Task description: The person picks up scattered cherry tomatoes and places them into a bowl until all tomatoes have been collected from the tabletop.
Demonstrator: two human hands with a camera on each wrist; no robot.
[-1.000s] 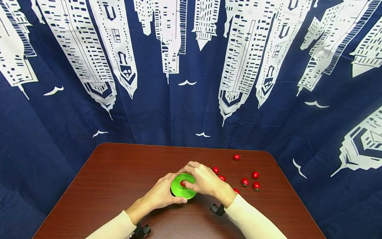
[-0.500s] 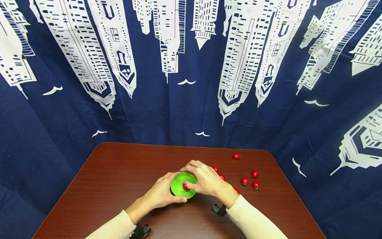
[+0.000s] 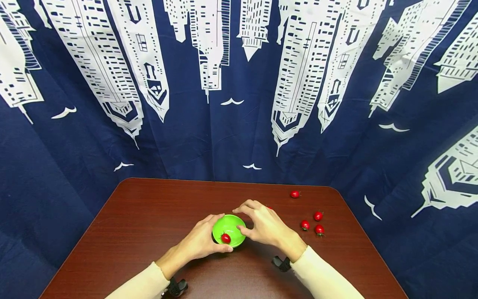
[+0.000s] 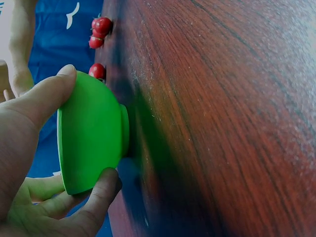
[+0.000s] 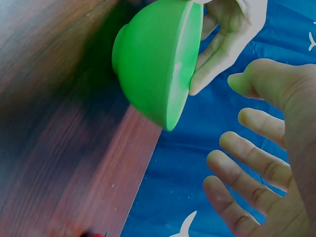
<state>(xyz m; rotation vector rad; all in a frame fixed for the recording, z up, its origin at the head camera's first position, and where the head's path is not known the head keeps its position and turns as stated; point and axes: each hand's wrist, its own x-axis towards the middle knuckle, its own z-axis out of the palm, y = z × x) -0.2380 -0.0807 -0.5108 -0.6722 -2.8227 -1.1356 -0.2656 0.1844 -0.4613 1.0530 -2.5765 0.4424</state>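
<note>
A green bowl [image 3: 233,222] stands at the middle of the table, its side in full view of the left wrist camera. My left hand [image 3: 201,238] grips it from the left, thumb and fingers round its wall. One small red cherry tomato [image 3: 225,238] with a green stem lies inside, toward the near left. Just off the bowl's right rim, my right hand [image 3: 265,224] has its fingers apart and holds nothing; the right wrist view shows those fingers [image 5: 252,165] spread. Whether the bowl's foot touches the table is hard to tell.
Several loose cherry tomatoes lie on the brown wooden table [image 3: 157,207] to the right, among them one tomato [image 3: 295,194] near the back edge. Another tomato [image 3: 269,207] is partly hidden behind my right hand. A blue curtain [image 3: 224,137] with white buildings hangs behind.
My right hand let go of the cherry tomato, which now rests in the bowl to the left of where it was. The hand has drawn back rightward. The left hand keeps its hold.
</note>
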